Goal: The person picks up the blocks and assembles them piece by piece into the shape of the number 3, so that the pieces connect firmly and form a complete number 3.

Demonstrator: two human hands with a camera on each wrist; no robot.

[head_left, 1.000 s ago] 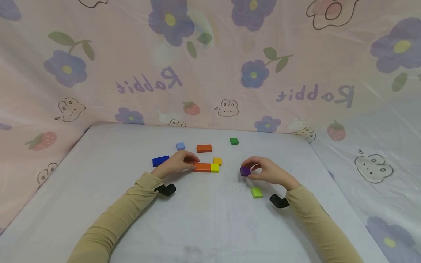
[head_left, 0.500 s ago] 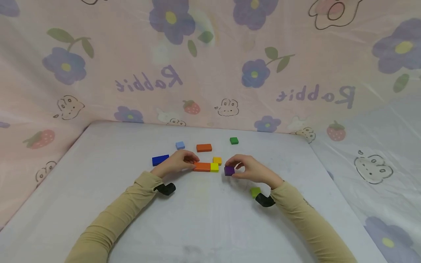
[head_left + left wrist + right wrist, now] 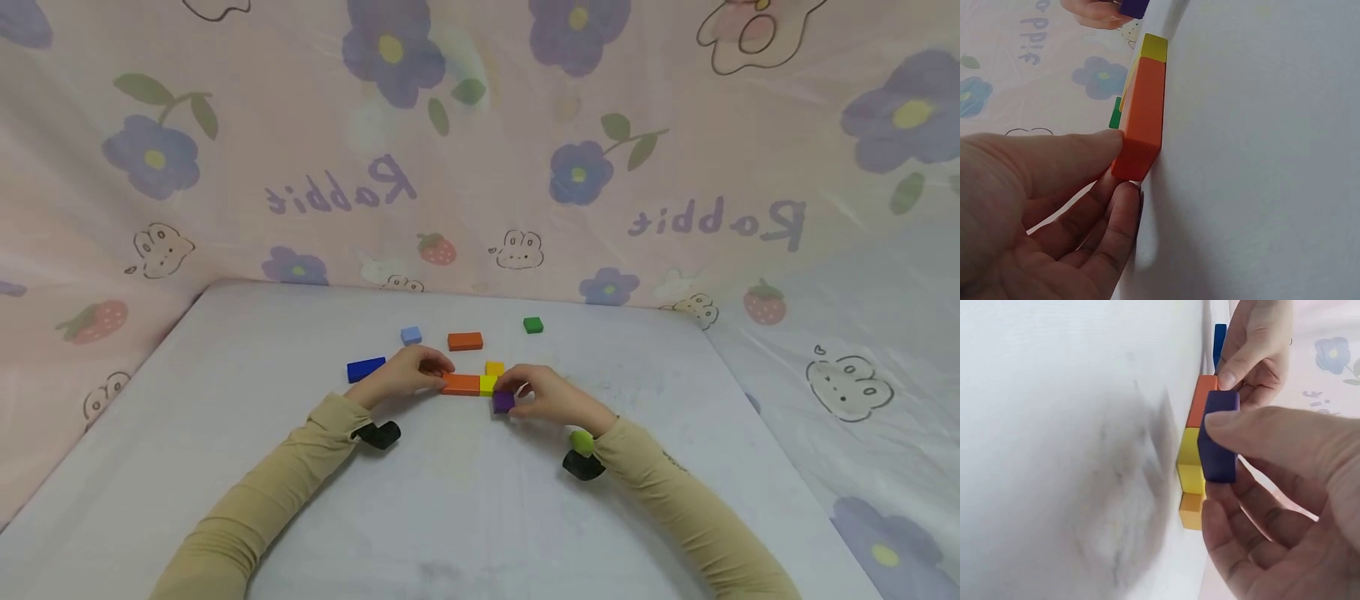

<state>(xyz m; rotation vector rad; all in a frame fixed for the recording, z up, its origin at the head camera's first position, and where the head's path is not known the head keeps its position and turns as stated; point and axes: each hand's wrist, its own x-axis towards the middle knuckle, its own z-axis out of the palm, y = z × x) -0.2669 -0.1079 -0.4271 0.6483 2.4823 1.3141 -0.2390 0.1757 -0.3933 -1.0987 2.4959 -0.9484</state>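
My right hand [image 3: 551, 398] pinches a purple block [image 3: 503, 402] between thumb and fingers, in front of a yellow block [image 3: 487, 384]. In the right wrist view, the purple block [image 3: 1219, 437] partly covers the row behind it. That row is an orange block [image 3: 461, 384] with the yellow one against its right end. My left hand [image 3: 401, 372] holds the orange block's left end; in the left wrist view the thumb lies along the side of the orange block [image 3: 1145, 106] and the fingertips are at its end face. An amber block [image 3: 495, 367] sits just behind the yellow one.
Farther back lie a light blue block [image 3: 411, 335], a darker orange block [image 3: 465, 341] and a green block [image 3: 533, 325]. A dark blue block [image 3: 366, 369] is beside the left wrist. A lime block [image 3: 581, 442] is partly hidden by the right wrist. A printed curtain [image 3: 480, 167] hangs behind the white table.
My right hand has carried the purple block leftward, from the right of the row to just in front of the yellow block. My left hand has stayed at the orange block.
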